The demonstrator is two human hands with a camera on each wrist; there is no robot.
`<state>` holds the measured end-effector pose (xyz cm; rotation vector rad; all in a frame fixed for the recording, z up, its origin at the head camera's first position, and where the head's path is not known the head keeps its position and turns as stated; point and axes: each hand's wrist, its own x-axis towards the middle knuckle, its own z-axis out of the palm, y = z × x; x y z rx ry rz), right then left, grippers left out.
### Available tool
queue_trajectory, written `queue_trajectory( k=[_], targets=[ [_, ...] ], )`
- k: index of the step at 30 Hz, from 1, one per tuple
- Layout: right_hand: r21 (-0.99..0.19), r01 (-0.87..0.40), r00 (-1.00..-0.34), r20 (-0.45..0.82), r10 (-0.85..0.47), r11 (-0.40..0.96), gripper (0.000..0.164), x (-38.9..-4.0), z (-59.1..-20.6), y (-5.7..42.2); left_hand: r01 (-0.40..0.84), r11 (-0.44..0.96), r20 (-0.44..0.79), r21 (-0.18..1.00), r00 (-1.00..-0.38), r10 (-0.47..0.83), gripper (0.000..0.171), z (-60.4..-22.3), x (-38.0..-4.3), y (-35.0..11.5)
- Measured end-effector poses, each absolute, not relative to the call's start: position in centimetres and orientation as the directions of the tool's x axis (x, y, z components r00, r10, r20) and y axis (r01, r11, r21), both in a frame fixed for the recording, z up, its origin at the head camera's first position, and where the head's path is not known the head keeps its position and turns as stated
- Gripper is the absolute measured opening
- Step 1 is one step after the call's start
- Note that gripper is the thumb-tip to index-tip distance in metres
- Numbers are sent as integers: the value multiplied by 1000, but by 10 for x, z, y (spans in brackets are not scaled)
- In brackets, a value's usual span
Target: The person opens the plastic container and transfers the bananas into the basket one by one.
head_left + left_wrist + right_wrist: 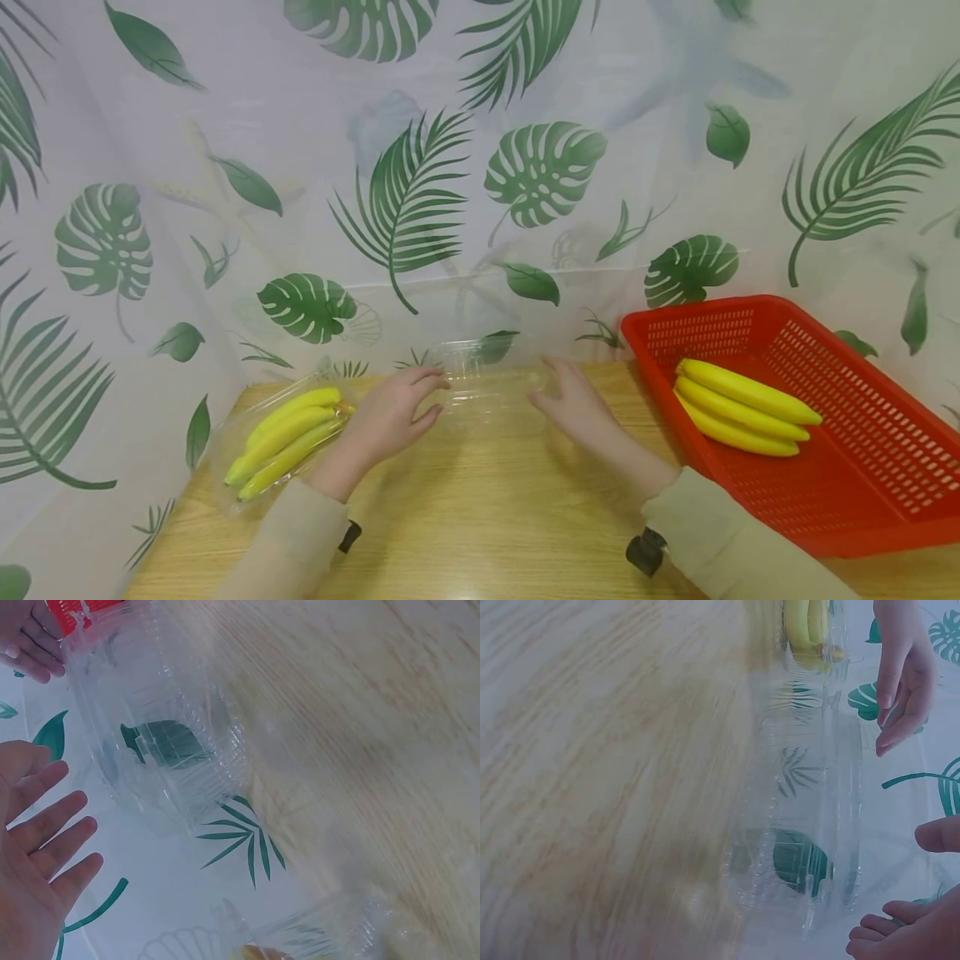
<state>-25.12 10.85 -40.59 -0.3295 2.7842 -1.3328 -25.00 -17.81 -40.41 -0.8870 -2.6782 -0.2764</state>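
A clear plastic clamshell box (483, 387) stands on the table against the wall sheet, between the two hands. My left hand (397, 408) is near its left end with relaxed fingers and holds nothing. Spread fingers of the same hand (45, 847) show apart from the box (161, 742) in the left wrist view. At the box's right end is my right hand (573, 400), thumb and fingers apart, nothing in its grasp. Left of the left hand lies a second clear box (240, 446) with several yellow bananas (288, 437) in it.
A red plastic basket (862, 492) stands on the right and holds a bunch of bananas (742, 408). The wooden table (480, 517) meets a leaf-patterned sheet (450, 233) at the back and left.
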Motion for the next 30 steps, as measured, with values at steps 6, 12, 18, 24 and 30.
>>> queue_trajectory(
  k=[6,12,18,24,30],
  targets=[
    [-756,-225,-967,96,-237,614,65,-248,-394,101,623,779,365,74,-744,560,33,-399,-248,-182],
    [-746,-250,-960,107,-260,617,65,-248,-391,96,637,770,372,33,-723,582,35,-391,-245,-189],
    [-747,-251,-956,92,-278,616,65,-247,-387,91,628,778,387,26,-723,572,34,-386,-242,-200],
    [-753,-274,-947,105,-303,598,64,-244,-382,84,605,795,387,32,-741,548,34,-383,-237,-212],
    [-759,-285,-942,110,-317,585,64,-242,-377,73,549,835,365,42,-786,499,32,-378,-230,-226]
  ],
)
